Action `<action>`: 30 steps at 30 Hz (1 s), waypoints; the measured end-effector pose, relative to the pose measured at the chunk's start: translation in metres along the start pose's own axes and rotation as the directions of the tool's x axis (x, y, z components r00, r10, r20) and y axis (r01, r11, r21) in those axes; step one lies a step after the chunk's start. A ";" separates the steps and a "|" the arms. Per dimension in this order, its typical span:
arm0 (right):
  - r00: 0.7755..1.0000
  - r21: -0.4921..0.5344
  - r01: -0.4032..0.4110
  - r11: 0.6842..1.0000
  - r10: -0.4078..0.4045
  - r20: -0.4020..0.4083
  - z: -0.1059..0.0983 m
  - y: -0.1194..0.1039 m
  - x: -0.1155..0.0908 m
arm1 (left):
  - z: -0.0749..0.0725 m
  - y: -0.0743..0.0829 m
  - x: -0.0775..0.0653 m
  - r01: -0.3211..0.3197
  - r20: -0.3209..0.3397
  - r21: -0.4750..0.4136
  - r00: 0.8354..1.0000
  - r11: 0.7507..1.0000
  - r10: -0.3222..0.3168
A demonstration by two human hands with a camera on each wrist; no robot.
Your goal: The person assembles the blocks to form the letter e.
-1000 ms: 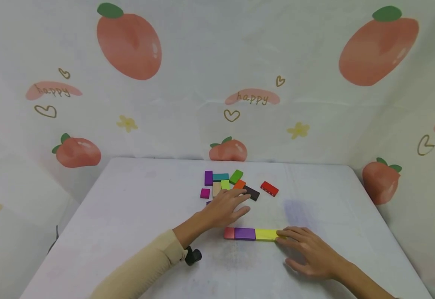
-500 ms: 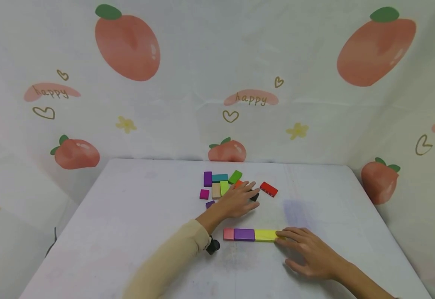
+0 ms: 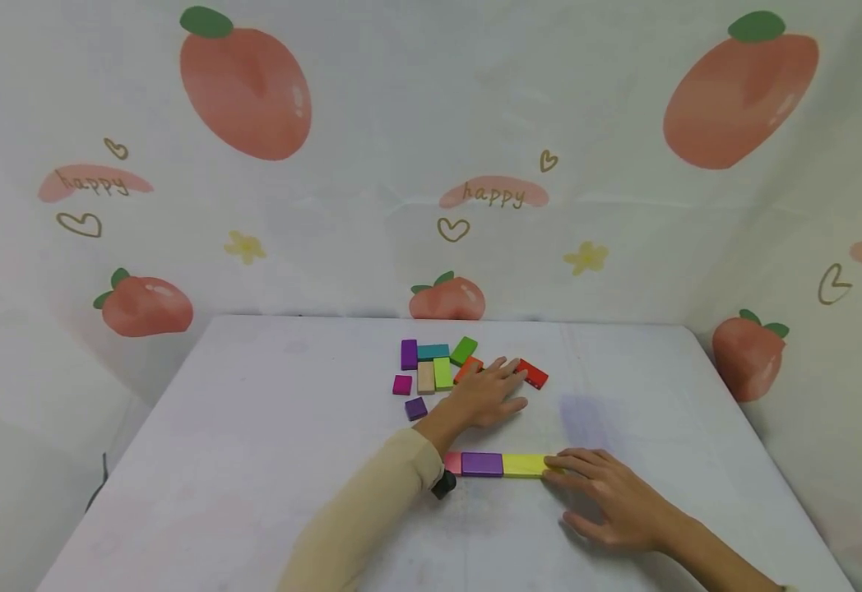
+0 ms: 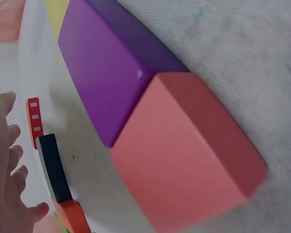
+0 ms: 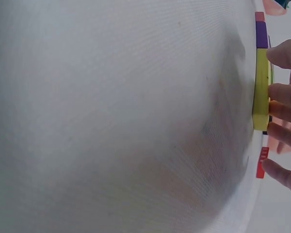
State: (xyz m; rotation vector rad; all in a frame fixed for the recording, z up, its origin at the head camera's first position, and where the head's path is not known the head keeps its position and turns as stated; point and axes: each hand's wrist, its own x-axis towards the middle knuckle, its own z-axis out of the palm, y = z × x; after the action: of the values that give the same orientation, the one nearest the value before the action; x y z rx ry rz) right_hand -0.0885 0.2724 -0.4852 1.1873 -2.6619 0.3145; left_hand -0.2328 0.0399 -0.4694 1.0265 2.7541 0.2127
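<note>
1. White cloth printed with peaches, hearts and the word "happy" (image 3: 372,99) hangs behind a white table (image 3: 253,444), past its far edge and along its sides.
2. Well in from the side edges, nearer me than the far edge, a straight row runs crosswise: pink block (image 4: 184,155), purple block (image 3: 482,465), yellow block (image 3: 523,466), end to end and touching.
3. The person's right hand (image 3: 612,501) is at the row's right end, fingers extended and somewhat spread, fingertips on the yellow block without gripping it.
4. The left hand (image 3: 484,399) reaches toward the far edge, fingers spread wide, above the black block (image 4: 55,167); I can't tell whether it touches. Its beige sleeve (image 3: 372,510) and black wrist camera (image 3: 443,485) partly cover the pink block.
5. Just beyond those fingertips, toward the far right corner, lies the red block (image 3: 535,374) with white marks; the orange block (image 3: 468,369) meets the black one's other end.
6. Leftward, near the far edge, sit green (image 3: 464,351), teal (image 3: 433,353), lime (image 3: 442,374) and tan blocks (image 3: 426,378), an upright-lying violet block (image 3: 409,354), a magenta block (image 3: 402,385) and a small dark-purple block (image 3: 416,409).
</note>
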 end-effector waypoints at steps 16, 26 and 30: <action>0.999 0.010 0.041 0.999 -0.041 -0.028 0.000 0.001 0.002 | 0.004 0.015 0.007 0.048 0.054 0.095 0.997 0.994 -0.053; 0.998 0.011 0.046 0.999 -0.045 -0.033 0.000 0.002 0.002 | 0.005 0.017 -0.003 -0.006 0.065 0.104 0.998 0.995 -0.001; 0.998 0.006 0.054 0.999 -0.054 -0.042 0.000 0.001 0.002 | 0.006 0.016 -0.010 -0.036 0.066 0.127 0.997 0.991 0.028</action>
State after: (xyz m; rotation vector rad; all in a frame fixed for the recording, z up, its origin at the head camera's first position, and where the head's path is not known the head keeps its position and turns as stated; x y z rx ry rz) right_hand -0.0909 0.2716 -0.4848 1.2381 -2.5904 0.3368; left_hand -0.2136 0.0456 -0.4703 1.0890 2.7248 0.0065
